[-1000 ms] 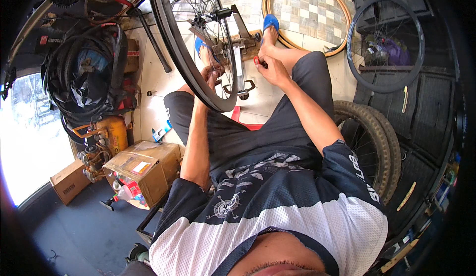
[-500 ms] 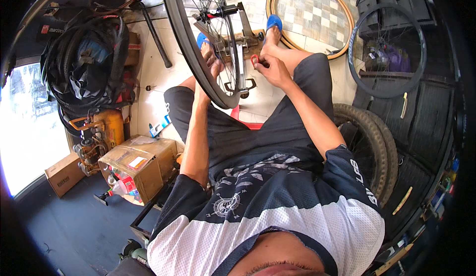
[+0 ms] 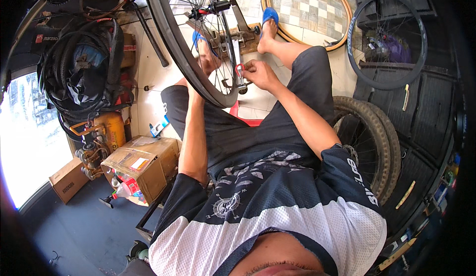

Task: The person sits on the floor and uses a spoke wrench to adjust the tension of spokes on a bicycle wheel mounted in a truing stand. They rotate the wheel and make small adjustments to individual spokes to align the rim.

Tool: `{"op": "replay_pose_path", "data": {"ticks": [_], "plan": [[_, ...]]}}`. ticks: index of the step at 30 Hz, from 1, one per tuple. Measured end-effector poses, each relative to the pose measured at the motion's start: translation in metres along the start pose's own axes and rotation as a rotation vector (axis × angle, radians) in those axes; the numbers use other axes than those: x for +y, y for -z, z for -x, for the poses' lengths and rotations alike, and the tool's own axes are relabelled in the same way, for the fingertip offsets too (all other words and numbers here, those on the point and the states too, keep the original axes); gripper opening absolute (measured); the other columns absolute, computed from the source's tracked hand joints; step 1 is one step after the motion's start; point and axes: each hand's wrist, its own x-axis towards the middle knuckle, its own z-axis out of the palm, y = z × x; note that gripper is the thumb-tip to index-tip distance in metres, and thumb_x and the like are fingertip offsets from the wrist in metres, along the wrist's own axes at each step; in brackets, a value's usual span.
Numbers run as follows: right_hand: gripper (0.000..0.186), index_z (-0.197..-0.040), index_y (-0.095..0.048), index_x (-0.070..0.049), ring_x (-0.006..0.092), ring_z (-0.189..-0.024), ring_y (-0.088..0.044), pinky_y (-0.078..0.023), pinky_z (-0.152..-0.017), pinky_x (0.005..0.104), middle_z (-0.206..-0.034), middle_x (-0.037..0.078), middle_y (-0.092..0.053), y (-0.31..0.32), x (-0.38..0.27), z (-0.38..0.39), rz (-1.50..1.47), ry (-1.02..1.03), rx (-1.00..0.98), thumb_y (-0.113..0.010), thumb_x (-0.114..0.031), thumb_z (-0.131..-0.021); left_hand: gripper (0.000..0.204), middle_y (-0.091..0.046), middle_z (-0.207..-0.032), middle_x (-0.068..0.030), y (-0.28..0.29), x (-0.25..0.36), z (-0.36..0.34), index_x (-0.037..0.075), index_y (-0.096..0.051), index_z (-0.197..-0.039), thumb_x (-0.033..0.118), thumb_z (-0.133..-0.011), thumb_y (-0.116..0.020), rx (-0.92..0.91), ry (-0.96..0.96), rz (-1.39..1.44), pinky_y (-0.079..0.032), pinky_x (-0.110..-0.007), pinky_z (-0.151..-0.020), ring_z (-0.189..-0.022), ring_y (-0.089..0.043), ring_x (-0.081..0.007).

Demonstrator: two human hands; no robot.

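Note:
A spoked bicycle wheel with a black rim stands upright in a metal truing stand between my legs. My right hand pinches a small red spoke wrench beside the wheel's spokes, on their right side. I cannot tell whether the wrench touches a spoke. On the other side of the wheel is my left hand, largely covered by the rim and spokes, so its fingers do not show clearly. The wheel's hub rests between the stand's arms.
Tan tyres lie on the floor ahead. Another wheel leans at the right, with knobby tyres beside my right leg. Black tyres hang at the left, above an orange compressor and an opened cardboard box.
My right hand has moved left with the red spoke wrench, close to the spokes. The wheel and stand appear slightly farther left in view.

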Motion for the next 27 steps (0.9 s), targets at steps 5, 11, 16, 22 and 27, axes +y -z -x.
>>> {"op": "replay_pose_path", "data": {"ticks": [5,11,16,22,27], "plan": [[0.029,-0.11,-0.068,0.002,0.0139,-0.078,-0.071,-0.052,-0.063,0.0298,-0.095,0.01,-0.077,-0.002,0.009,0.005,-0.226,-0.055,-0.149,-0.07,-0.022,-0.095,0.03,-0.07,-0.093,-0.0091,-0.019,-0.028,0.016,-0.004,-0.067,-0.117,0.022,-0.101,-0.069,-0.333,0.013,-0.176,-0.059,-0.031,-0.068,-0.085,-0.069,-0.0164],[0.022,-0.108,-0.065,-0.003,0.0099,-0.075,-0.066,-0.049,-0.061,0.0256,-0.089,0.002,-0.073,-0.015,0.012,0.004,-0.388,-0.13,-0.297,-0.068,-0.023,-0.098,0.028,-0.071,-0.091,-0.0092,-0.031,-0.013,0.015,-0.003,-0.069,-0.114,0.021,-0.1,-0.07,-0.382,0.115,-0.169,-0.056,-0.028,-0.061,-0.081,-0.069,-0.0144],[0.024,-0.109,-0.065,-0.003,0.0086,-0.073,-0.064,-0.049,-0.062,0.025,-0.088,0.002,-0.072,-0.016,0.005,0.005,-0.41,-0.103,-0.332,-0.07,-0.023,-0.097,0.031,-0.07,-0.084,-0.0093,-0.025,-0.017,0.009,-0.004,-0.069,-0.113,0.023,-0.1,-0.071,-0.373,-0.051,-0.304,-0.055,-0.028,-0.06,-0.077,-0.069,-0.0134],[0.04,-0.11,-0.063,0.002,0.0168,-0.075,-0.069,-0.052,-0.065,0.031,-0.087,0.011,-0.075,-0.025,-0.005,0.011,-0.176,0.05,-0.096,-0.076,-0.031,-0.092,0.031,-0.068,-0.077,-0.0089,-0.029,-0.012,0.006,-0.005,-0.07,-0.103,0.024,-0.096,-0.075,-0.346,-0.051,-0.316,-0.049,-0.028,-0.056,-0.069,-0.065,-0.013],[0.039,-0.11,-0.065,-0.001,0.0192,-0.074,-0.07,-0.052,-0.066,0.0327,-0.085,0.012,-0.074,-0.038,0.009,0.008,-0.096,0.189,0.063,-0.078,-0.03,-0.086,0.027,-0.066,-0.074,-0.0073,-0.036,-0.008,0.003,-0.005,-0.07,-0.098,0.021,-0.094,-0.077,-0.383,0.012,-0.229,-0.047,-0.029,-0.054,-0.063,-0.062,-0.0125]]}}
